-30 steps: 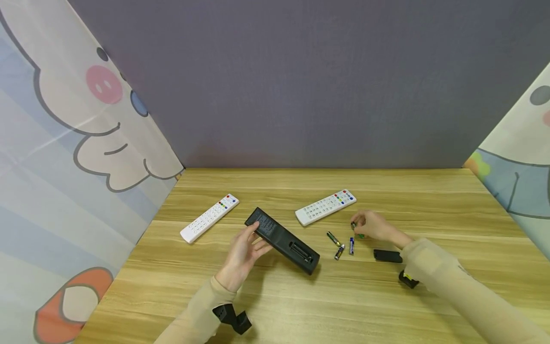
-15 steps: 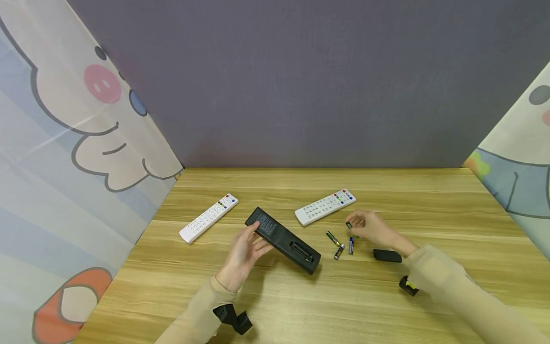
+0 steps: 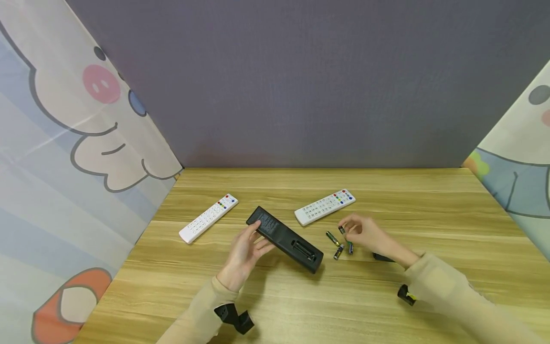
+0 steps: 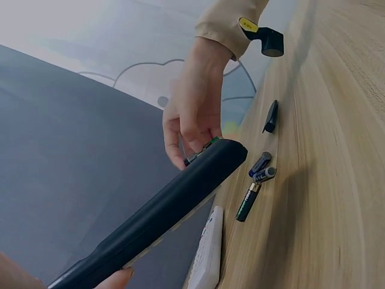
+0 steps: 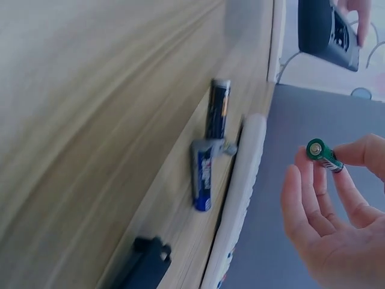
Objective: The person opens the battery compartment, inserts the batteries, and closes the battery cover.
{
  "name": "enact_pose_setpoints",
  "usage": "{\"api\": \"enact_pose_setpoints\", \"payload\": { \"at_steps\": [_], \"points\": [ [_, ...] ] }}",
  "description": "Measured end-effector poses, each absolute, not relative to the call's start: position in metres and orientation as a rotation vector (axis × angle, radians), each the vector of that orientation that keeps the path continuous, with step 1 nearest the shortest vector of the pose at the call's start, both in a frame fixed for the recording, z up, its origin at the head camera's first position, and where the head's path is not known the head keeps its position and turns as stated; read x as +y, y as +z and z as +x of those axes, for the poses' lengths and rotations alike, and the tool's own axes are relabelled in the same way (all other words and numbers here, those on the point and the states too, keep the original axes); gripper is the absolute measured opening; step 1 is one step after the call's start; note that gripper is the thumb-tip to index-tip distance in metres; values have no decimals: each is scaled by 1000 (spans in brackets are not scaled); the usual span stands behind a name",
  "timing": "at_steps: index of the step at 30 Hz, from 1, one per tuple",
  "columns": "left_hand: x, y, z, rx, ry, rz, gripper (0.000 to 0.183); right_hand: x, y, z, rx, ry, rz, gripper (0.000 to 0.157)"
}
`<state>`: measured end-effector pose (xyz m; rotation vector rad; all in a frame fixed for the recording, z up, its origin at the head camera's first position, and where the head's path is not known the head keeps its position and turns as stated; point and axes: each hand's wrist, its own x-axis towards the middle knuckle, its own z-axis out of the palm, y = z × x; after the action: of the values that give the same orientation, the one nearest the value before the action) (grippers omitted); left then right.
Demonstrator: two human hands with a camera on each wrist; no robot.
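Note:
My left hand [image 3: 238, 258] grips a black remote control [image 3: 279, 235] by its far end, thumb across the back. The remote is tilted above the table, back side up, and its battery compartment [image 3: 304, 250] is uncovered. A green battery [image 5: 325, 155] is pinched between thumb and fingers of my right hand [image 3: 363, 234], one end turned toward the right wrist camera. That hand is raised over the table, right of the remote. Below it lie several loose batteries [image 3: 333, 238] close together. The black battery cover [image 3: 382, 257] lies partly hidden behind the right hand.
A white remote control [image 3: 209, 219] lies face up on the left of the wooden table [image 3: 275, 306]. Another white remote [image 3: 325, 207] lies behind the loose batteries. A grey panel [image 3: 326, 95] rises along the table's back edge.
My right hand has lifted the green battery and moved left toward the black remote. The left hand and remote have barely shifted.

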<state>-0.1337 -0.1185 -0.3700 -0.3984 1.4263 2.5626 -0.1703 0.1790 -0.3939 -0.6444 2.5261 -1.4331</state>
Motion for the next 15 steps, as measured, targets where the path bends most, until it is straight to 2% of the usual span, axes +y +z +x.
{"api": "enact_pose_setpoints", "payload": {
  "at_steps": [15],
  "points": [
    [-111, -370, -135, 1377, 2582, -395, 32, 161, -384, -151, 2432, -1545, -733, 32]
  ]
}}
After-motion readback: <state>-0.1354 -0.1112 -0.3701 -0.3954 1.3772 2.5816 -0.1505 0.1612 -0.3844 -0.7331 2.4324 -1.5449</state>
